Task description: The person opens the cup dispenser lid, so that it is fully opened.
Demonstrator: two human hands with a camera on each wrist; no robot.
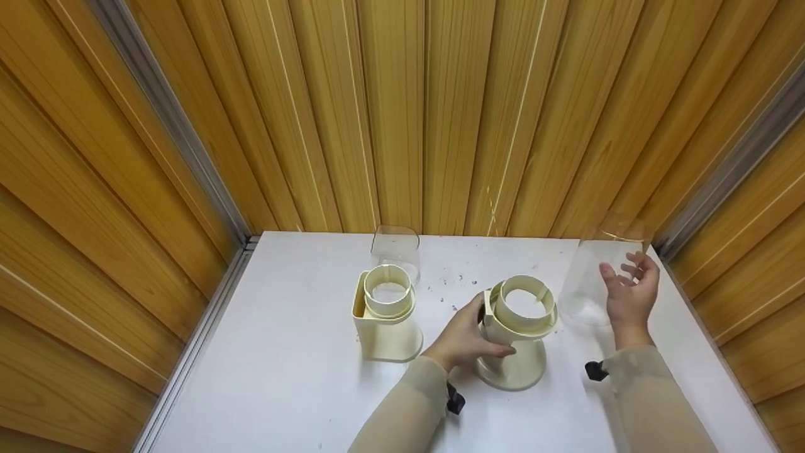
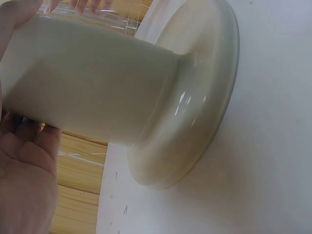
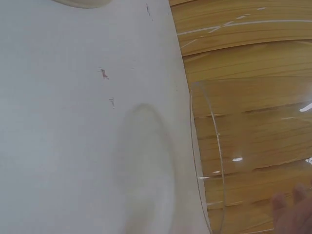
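Observation:
My left hand [image 1: 462,333] grips the upright column of a cream plastic stand [image 1: 512,368] with a round foot and a ring-shaped top. In the left wrist view the stand's smooth column [image 2: 92,73] lies between thumb and fingers, its foot near the tabletop. On the right, my right hand [image 1: 634,299] holds a large clear cylinder [image 1: 582,277] with bent fingers. The right wrist view shows that clear cylinder [image 3: 253,126], its rim raised above the table, with fingertips [image 3: 287,209] at its lower side.
A second cream stand [image 1: 390,343], with a ring top and a side pocket, stands left of the left hand. Behind it is a smaller clear container [image 1: 395,244]. Wood-patterned walls [image 1: 453,113] enclose the white table [image 1: 270,340] at the back and sides. Dark specks mark its surface.

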